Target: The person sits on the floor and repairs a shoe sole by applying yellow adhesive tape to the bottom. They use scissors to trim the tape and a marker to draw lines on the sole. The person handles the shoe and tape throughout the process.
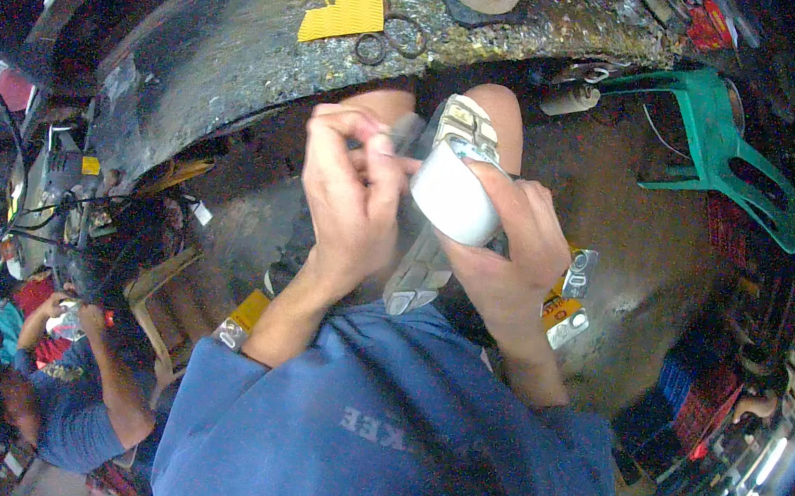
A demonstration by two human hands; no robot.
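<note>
Head view: white cylindrical part, gripped by both hands.

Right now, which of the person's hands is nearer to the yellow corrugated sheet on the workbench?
Left. The left hand sits just below the yellow corrugated sheet, slightly to its right; the right hand is lower and farther right, holding a white cylinder.
</note>
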